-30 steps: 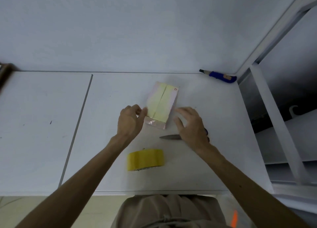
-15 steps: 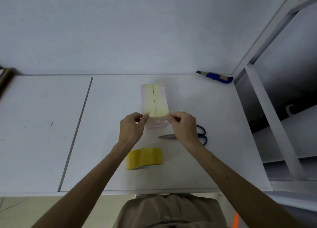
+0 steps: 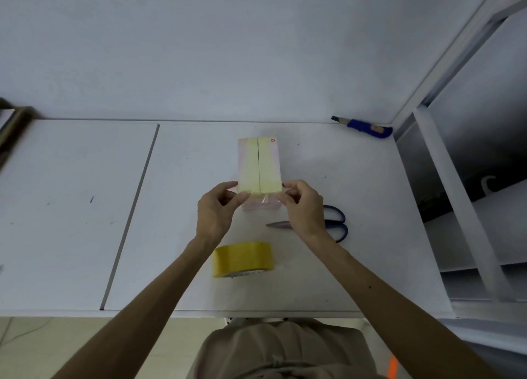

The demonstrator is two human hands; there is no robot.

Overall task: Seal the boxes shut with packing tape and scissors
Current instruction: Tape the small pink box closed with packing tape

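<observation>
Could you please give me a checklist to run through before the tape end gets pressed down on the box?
1. Tape strip covers the top seam of the box: ok.
2. Left hand and right hand each pinch a near corner of the box: ok.
3. Tape end lies flat on the near face: not ok, it looks wrinkled.
4. Tape stuck down at the far end: cannot tell, hidden.
5. Scissors and tape roll within reach on the table: ok.

Dim, cool, even light leaves only faint shadows. The picture is soft and slightly grainy. Wide-angle distortion bends the edges.
</observation>
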